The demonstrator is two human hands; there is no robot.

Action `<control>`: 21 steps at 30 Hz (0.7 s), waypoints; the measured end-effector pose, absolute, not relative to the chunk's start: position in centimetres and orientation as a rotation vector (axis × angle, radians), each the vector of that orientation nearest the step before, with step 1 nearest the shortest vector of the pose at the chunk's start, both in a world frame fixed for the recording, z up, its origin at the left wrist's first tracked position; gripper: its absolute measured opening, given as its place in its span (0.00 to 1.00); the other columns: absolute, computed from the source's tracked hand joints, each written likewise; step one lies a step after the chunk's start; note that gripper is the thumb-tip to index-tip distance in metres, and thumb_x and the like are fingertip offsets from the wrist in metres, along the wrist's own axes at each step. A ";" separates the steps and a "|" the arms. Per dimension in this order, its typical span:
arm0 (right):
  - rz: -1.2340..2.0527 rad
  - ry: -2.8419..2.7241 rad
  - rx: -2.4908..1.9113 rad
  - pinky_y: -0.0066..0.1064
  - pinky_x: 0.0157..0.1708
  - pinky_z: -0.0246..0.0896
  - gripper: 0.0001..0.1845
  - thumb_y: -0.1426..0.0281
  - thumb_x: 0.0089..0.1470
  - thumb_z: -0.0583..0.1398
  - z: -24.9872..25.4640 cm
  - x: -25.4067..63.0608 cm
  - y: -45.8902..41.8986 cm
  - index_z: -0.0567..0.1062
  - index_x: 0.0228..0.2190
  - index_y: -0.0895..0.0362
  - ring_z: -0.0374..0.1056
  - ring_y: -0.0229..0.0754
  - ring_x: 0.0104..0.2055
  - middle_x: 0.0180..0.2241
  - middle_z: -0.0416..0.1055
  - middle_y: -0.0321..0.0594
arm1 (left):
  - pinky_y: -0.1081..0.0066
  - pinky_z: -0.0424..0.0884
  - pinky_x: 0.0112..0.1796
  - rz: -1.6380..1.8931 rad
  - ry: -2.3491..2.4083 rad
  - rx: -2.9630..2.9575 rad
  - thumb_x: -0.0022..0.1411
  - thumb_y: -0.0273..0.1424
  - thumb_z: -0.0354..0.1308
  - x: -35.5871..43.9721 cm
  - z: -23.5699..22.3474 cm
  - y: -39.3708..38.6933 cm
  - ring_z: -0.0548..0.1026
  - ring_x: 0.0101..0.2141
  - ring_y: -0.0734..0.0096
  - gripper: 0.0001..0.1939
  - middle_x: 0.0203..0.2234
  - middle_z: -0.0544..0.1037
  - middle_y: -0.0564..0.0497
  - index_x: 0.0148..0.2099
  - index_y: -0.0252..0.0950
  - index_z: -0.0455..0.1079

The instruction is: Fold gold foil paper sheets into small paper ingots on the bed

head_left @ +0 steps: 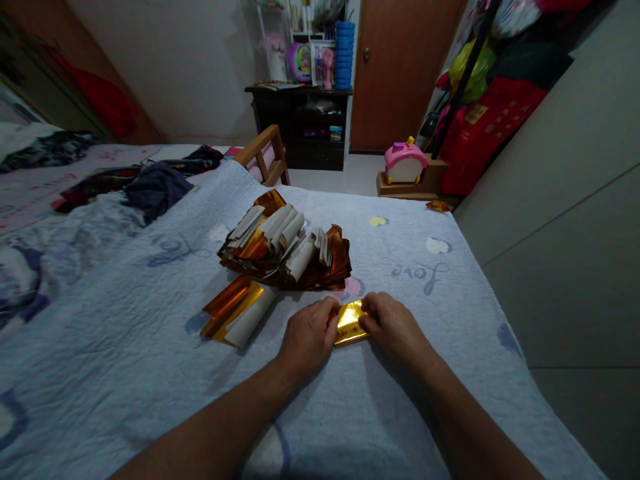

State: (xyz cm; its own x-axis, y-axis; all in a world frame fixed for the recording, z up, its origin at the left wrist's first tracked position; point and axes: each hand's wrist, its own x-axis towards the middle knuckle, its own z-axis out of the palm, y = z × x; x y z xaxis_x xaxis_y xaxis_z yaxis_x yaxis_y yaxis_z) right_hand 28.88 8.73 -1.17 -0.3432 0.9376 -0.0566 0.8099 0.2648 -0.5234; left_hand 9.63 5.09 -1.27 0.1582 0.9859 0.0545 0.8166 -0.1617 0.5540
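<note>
A small folded sheet of gold foil paper lies on the pale blue bedspread between my hands. My left hand pinches its left edge with curled fingers. My right hand presses and grips its right edge, fingers closed on the paper. Just left of my hands lies a flat stack of gold and white foil sheets. Behind it sits a heap of folded gold and white foil pieces.
Dark clothes lie on the bed at the back left. A wooden chair stands at the bed's far edge. A pink toy, a red bag and a dark shelf are beyond. A grey wall runs along the right.
</note>
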 end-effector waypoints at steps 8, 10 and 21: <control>0.748 -2.237 -1.668 0.32 0.37 0.54 0.07 0.74 0.53 0.60 -0.9 28.7 8.8 0.74 0.36 0.56 0.68 0.44 0.40 0.38 0.74 0.43 | 0.68 0.68 0.38 0.564 1.709 2.141 0.69 0.27 0.52 9.4 -1.6 5.1 0.76 0.37 0.65 0.07 0.36 0.79 0.50 0.41 0.38 0.71; 0.748 -2.227 -1.677 0.32 0.36 0.54 0.06 0.74 0.54 0.60 -0.8 28.7 8.8 0.74 0.36 0.55 0.68 0.43 0.39 0.38 0.74 0.42 | 0.68 0.68 0.39 0.545 1.718 2.153 0.69 0.27 0.52 9.4 -1.6 5.1 0.76 0.37 0.65 0.07 0.36 0.78 0.49 0.41 0.38 0.72; 0.743 -2.232 -1.704 0.33 0.36 0.55 0.06 0.74 0.55 0.59 -0.6 28.4 8.7 0.73 0.37 0.56 0.69 0.45 0.40 0.38 0.74 0.44 | 0.67 0.69 0.40 0.547 1.715 2.160 0.69 0.27 0.52 9.5 -1.8 5.4 0.76 0.38 0.63 0.08 0.36 0.78 0.48 0.41 0.37 0.72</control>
State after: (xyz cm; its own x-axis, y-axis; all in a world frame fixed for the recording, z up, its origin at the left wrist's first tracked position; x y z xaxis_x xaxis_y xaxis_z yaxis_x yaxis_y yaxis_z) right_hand 28.44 8.72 -0.63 -0.2934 0.9490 -0.1156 0.8289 0.1922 -0.5254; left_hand 9.51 5.38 -1.81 0.2020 0.9749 0.0935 0.8488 -0.2219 0.4798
